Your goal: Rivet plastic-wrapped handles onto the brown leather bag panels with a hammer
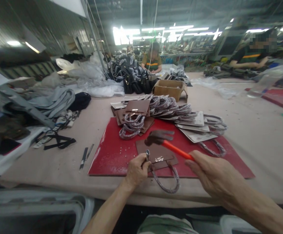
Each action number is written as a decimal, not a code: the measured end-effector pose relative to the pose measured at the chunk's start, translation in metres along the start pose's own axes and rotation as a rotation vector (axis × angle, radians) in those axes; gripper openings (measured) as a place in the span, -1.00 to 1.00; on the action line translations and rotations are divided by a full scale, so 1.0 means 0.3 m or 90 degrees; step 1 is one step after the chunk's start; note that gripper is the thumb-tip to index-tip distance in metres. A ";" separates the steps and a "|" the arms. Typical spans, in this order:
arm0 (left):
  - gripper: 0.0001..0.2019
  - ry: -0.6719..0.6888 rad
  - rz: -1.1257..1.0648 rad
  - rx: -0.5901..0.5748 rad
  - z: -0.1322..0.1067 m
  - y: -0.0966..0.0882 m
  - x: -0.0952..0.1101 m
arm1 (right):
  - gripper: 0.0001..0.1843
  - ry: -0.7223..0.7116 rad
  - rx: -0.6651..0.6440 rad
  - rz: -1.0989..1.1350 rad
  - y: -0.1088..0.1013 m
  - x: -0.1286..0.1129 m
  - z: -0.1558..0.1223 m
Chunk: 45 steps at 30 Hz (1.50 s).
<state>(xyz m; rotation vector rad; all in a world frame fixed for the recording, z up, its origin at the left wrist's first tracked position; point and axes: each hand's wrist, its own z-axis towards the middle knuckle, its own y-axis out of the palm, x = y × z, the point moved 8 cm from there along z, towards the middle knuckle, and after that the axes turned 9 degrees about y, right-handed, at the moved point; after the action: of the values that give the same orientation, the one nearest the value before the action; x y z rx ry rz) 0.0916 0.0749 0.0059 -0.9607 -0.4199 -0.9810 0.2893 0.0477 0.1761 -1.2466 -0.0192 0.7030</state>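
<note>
My right hand (209, 170) is wrapped round the orange handle of a claw hammer (177, 150), its dark head held above a brown bag panel (145, 148). In my left hand (137, 170), thumb and fingers pinch an upright short metal punch (147, 156) at the panel's left side; its lower end is hidden by my fingers. The panel lies flat on a red board (109, 162) and bears a shiny metal clasp (159, 159). A plastic-wrapped bag handle (177, 185) curves from it toward me, over the table's front edge.
Behind the panel lie brown bag pieces (138, 106) and a fanned stack of pieces (192, 130) with wrapped handles. A blade-like tool (83, 158) and black straps (60, 142) are at left. A cardboard box (168, 90) and black bags (136, 85) stand farther back. Two people sit beyond.
</note>
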 end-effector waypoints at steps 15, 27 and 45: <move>-0.90 0.005 0.005 -0.013 0.001 0.000 0.002 | -0.62 0.301 -0.162 0.143 0.165 0.279 -0.067; -0.88 0.004 -0.012 -0.017 -0.017 -0.001 -0.014 | -0.85 0.495 -0.072 -0.043 0.288 0.536 -0.175; -0.65 -0.313 -0.212 0.140 -0.062 -0.110 -0.142 | -0.77 0.600 -0.100 0.537 0.651 0.218 -0.353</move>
<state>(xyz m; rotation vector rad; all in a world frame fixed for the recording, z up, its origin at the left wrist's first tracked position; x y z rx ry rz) 0.0395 0.0741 -0.0173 -0.9432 -1.1065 -0.9633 0.2884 0.0168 -0.0533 -1.6380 1.3067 0.7542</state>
